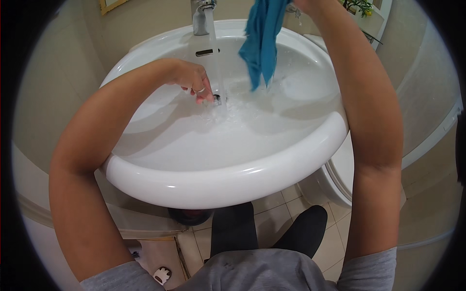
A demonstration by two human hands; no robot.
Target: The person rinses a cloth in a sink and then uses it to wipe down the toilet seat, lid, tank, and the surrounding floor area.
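Note:
Water runs from a chrome faucet (201, 18) into a white ceramic washbasin (225, 182). My left hand (194, 80), with a ring on one finger, reaches down to the drain (217, 99), its fingertips in or beside the water just left of the stream. Whether it pinches anything there cannot be told. At the top edge my right hand (304, 4) is mostly cut off by the frame. From it a wet blue cloth (263, 43) hangs over the back right of the basin, its lower ends above the water.
A white toilet (327, 182) stands below the basin on the right. A dark round container (191, 217) is under the front rim. The overflow slot (207, 52) sits below the faucet. A small plant (358, 7) is at the upper right, and a mat (156, 258) lies on the floor at lower left.

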